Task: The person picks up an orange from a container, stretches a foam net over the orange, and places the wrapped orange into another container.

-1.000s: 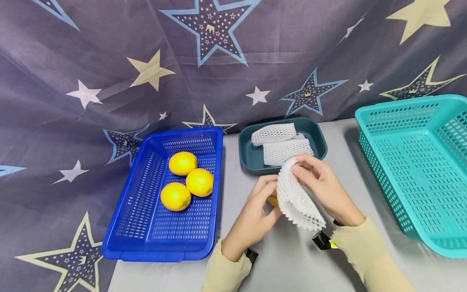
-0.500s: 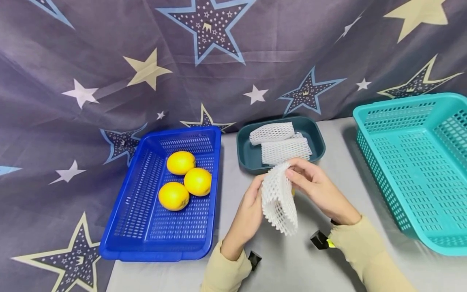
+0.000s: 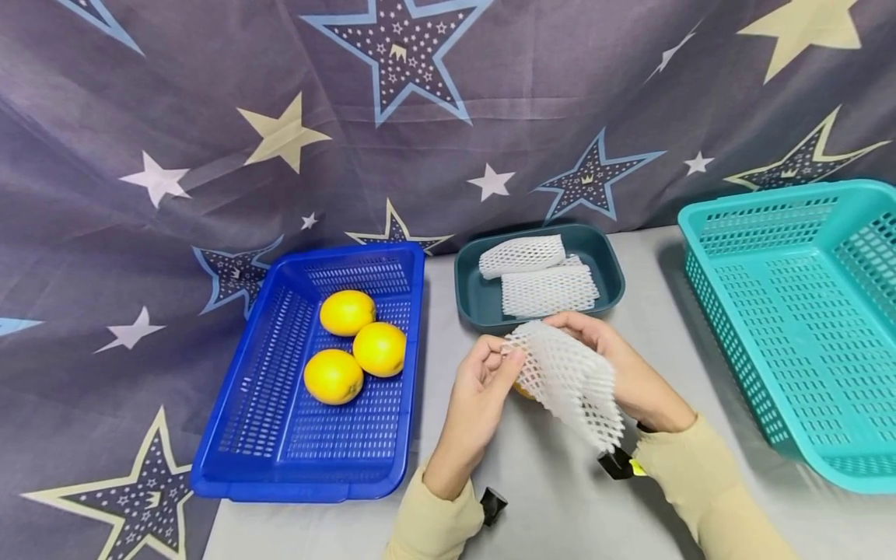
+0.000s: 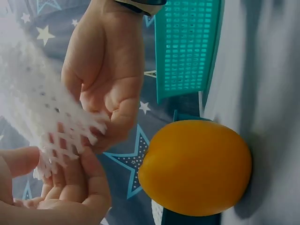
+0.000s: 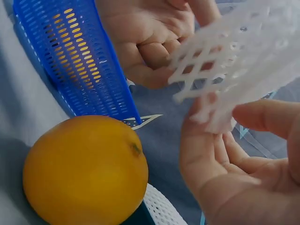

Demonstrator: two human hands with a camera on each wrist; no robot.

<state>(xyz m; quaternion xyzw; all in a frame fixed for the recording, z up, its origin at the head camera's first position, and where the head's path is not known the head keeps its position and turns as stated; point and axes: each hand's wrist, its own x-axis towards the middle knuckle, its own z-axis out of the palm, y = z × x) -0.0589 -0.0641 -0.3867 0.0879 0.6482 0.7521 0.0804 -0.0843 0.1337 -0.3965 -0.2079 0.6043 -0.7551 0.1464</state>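
On my feed, left grip and right grip both pinched the foam net; the orange fruit sat on the desk beneath. I judged spreading the mesh evenly safest.

a makeshift tabletop work corner backed by a printed cloth; whether it is in a home, studio or workroom cannot be told.
a dark curtain patterned with stars, some holding tiny crowns, hangs creased behind the table and along its left, filling the background. the plain pale grey top carries simple plastic ware: a blue slotted basket with yellow-orange fruit, a turquoise slotted basket at right, and a dark teal tray of white mesh sleeves between them. a black device at each cuff points to filming.
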